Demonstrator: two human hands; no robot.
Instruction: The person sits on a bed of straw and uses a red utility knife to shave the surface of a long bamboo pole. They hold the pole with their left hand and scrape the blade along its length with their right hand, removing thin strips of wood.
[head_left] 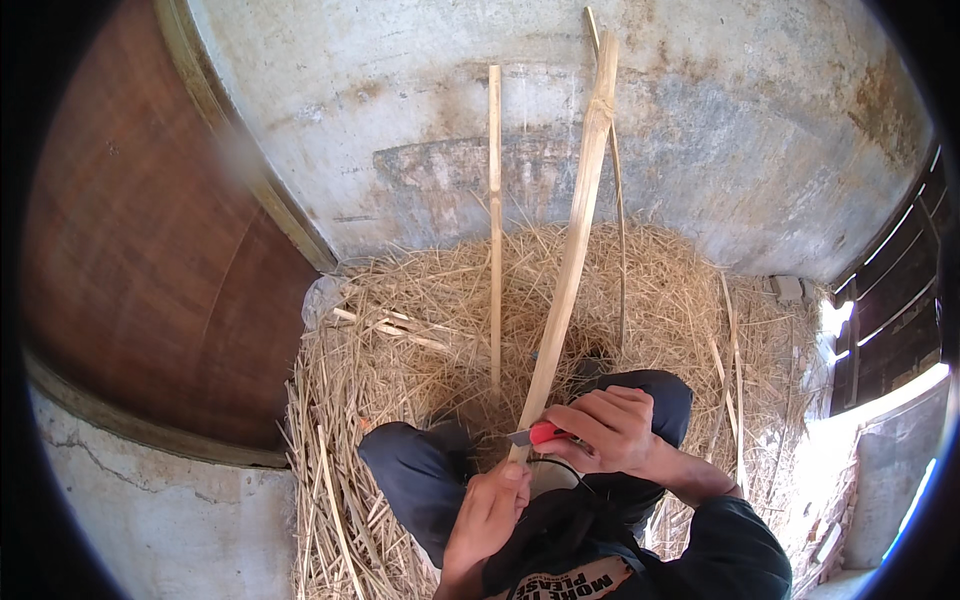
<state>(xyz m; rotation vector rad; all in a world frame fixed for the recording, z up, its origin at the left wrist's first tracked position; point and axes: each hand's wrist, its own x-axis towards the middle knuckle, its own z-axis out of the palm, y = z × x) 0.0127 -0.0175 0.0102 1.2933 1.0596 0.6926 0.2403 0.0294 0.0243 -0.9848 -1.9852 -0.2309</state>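
Bamboo strip (572, 260): counted one in the hands; rose at a slant from between the knees, over the straw bed (430, 270) and past its far edge, before the grey wall (700, 90); showed one knot near the upper end; could not tell whether touching the wall.
Left hand (490, 500): grasped the near end of the bamboo strip, fingers curled round and thumb laid along it.
Right hand (612, 428): was clenched on the red handle of the knife (545, 432), just beyond the left hand.
Knife: counted one; lay with the blade across the bamboo strip's near part.
Standing strips: counted two; saw one flat strip (495, 230) left of the bamboo strip, one thin strip (619, 215) partly behind it.
Loose pieces (415, 338): counted at least two short, near the straw bed's far left corner; saw long pieces (738, 370) toward its right edge, at least two.
Knees (410, 470): counted two, one on each side of the bamboo strip.
Straw bed edges: ran beside the brown panel (170, 230) at far left, met the grey wall at the far side.
Open room: narrowed toward the hands between bamboo strip and flat strip; widened from flat strip to brown panel, above the loose pieces.
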